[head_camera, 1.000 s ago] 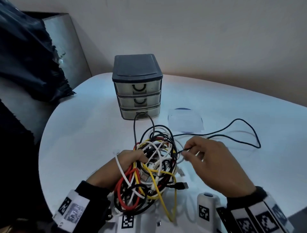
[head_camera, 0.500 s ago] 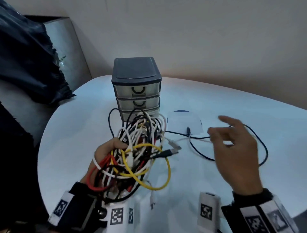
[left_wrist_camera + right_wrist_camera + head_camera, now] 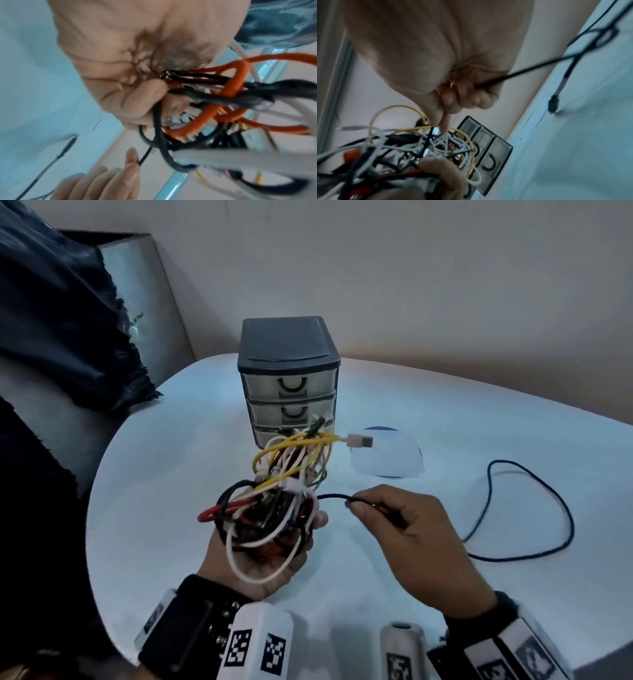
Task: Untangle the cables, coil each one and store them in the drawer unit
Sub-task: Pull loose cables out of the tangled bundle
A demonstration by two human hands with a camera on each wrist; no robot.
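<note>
Right, we see the left hand [image 3: 263,556] held palm up above the white table [image 3: 164,508], fingers curled round the cable tangle [image 3: 274,501], a knot of white, yellow, red and black strands we cannot trace one by one. At three o'clock of it the right hand [image 3: 414,529] pinches the black cable [image 3: 561,508] between thumb and fingertips; the run under the palm is hidden, and the rest loops on the table out at three o'clock. The drawer unit [image 3: 289,378] stands at twelve o'clock, its lowest drawer partly masked by the tangle. Both wrist views are blurred.
</note>
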